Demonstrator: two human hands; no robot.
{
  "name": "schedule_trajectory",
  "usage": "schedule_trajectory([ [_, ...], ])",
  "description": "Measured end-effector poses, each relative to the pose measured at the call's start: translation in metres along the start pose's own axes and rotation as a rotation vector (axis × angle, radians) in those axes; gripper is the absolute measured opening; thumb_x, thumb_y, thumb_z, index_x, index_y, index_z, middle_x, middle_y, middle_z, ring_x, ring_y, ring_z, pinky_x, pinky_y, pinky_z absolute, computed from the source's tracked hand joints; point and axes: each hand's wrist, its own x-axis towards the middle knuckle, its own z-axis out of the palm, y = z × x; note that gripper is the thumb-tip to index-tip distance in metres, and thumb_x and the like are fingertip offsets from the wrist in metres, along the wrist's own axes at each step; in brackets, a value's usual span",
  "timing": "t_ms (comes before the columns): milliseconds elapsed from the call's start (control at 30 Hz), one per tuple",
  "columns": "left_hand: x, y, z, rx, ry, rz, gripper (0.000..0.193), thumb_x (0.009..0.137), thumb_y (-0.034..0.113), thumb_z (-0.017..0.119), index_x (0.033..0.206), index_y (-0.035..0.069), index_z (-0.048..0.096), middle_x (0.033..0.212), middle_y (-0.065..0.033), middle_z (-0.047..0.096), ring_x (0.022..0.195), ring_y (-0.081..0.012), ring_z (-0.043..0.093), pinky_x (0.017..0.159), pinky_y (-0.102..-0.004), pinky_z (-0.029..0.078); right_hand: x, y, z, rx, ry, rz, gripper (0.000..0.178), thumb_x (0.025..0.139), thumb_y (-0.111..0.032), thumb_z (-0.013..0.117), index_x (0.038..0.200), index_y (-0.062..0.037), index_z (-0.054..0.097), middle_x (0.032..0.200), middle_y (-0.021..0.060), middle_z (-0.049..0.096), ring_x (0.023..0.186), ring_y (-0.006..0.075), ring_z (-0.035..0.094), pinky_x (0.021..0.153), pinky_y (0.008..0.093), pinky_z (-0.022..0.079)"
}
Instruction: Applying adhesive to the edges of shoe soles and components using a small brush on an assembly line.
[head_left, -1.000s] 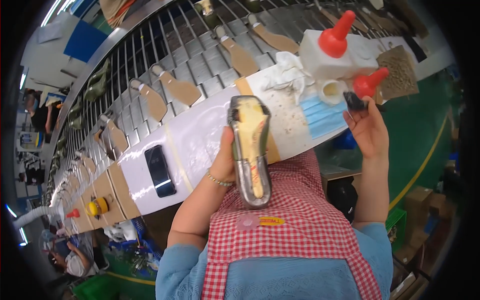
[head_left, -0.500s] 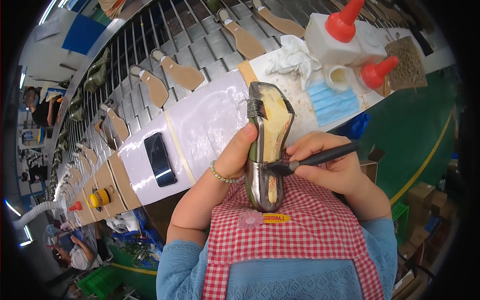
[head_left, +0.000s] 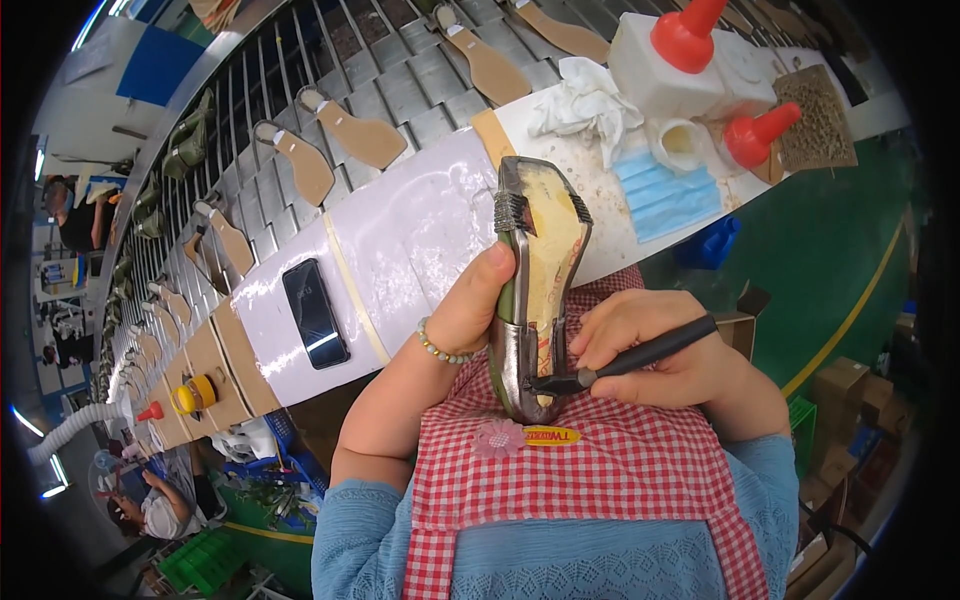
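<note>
A shoe upper (head_left: pixel 548 270), dark green and brown, is stretched on a last and held sole side up before my chest. My left hand (head_left: pixel 478 310) is closed around its left side, thumb along the edge. A pale yellow insole shows in the middle, framed by a dark folded margin that is pleated at the far end. In my right hand (head_left: pixel 650 345) is a black-handled brush (head_left: pixel 660 346), gripped between thumb and fingers. Its dark tip touches the margin at the near, narrower end of the shoe.
Beyond the shoe, a slatted metal conveyor (head_left: pixel 400 110) carries several tan soles (head_left: pixel 360 135). A phone (head_left: pixel 314 312) lies on the white board. At the right are a red-capped white bottle (head_left: pixel 660 75), a small white jar (head_left: pixel 677 143), crumpled tissue (head_left: pixel 590 108) and a blue mask (head_left: pixel 668 193).
The brush in my right hand has moved down along the shoe margin, from its middle toward the near end. My left hand still holds the shoe in nearly the same place.
</note>
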Motion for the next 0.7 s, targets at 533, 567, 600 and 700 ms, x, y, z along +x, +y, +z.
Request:
schedule_trajectory([
  [533,-0.008,-0.003,-0.043,-0.197,-0.106,0.12,0.085,0.076,0.067,0.059,0.131,0.004,0.044,0.117,-0.0073,0.059,0.101,-0.0185,0.06,0.087,-0.033,0.05,0.004,-0.001,-0.005,0.067,0.106,-0.107,0.02,0.073,-0.006,0.075,0.088,0.0008,0.064,0.089,0.0113,0.066,0.09,0.0225,0.064,0.081,0.0333,0.05],
  [567,-0.014,-0.001,-0.049,-0.127,-0.001,0.223,0.093,0.069,0.066,0.067,0.132,0.004,0.042,0.119,-0.0071,0.057,0.105,-0.0196,0.058,0.09,-0.0351,0.048,-0.002,-0.006,-0.002,0.21,0.276,-0.093,0.021,0.075,-0.006,0.073,0.092,0.001,0.062,0.093,0.0127,0.065,0.091,0.022,0.063,0.083,0.0336,0.049],
  [600,-0.014,0.005,-0.055,-0.029,0.054,0.337,0.096,0.065,0.063,0.073,0.133,0.004,0.04,0.122,-0.0062,0.053,0.109,-0.0199,0.055,0.093,-0.0356,0.046,-0.003,-0.003,-0.002,0.355,0.453,-0.058,0.023,0.076,-0.005,0.071,0.095,0.0013,0.06,0.097,0.0142,0.064,0.093,0.0216,0.062,0.085,0.0339,0.049],
  [700,-0.023,0.005,-0.058,0.087,0.283,0.604,0.094,0.065,0.047,0.082,0.134,0.006,0.035,0.124,-0.0059,0.049,0.117,-0.0216,0.048,0.098,-0.0362,0.042,0.003,0.013,-0.003,0.379,0.546,-0.077,0.024,0.079,-0.002,0.067,0.1,0.0012,0.057,0.102,0.0156,0.062,0.097,0.0205,0.06,0.089,0.0326,0.047],
])
